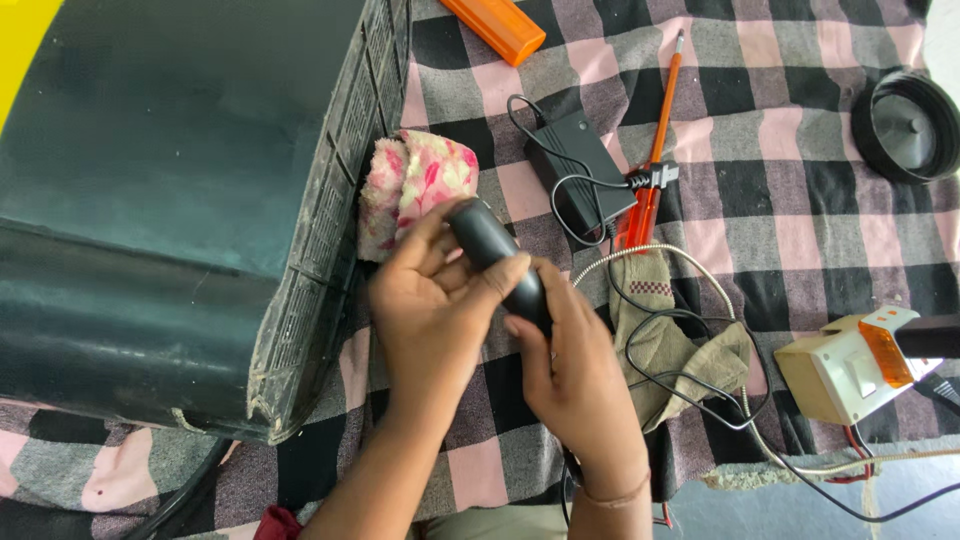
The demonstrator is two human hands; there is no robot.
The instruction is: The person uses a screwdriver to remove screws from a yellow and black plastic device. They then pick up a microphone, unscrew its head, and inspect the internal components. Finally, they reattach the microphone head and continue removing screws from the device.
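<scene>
Your left hand and right hand both grip one black handheld device, a smooth elongated body lying along the 11-to-5 o'clock line at frame centre. Your left-hand fingers wrap tightly over its upper end, thumb laid along its side. Your right-hand fingers curl closed around its lower end, thumb pressing the body. Neither hand shows any gap; both grips are fully closed on the device.

At 11 o'clock from the device, a pink-and-white fluffy cloth rests against the grille of a large dark housing. At 1 o'clock lies a black power adapter with its cable, just beside an orange-handled tool. At 3 o'clock sits an olive sock. All rest on a checked blanket.
</scene>
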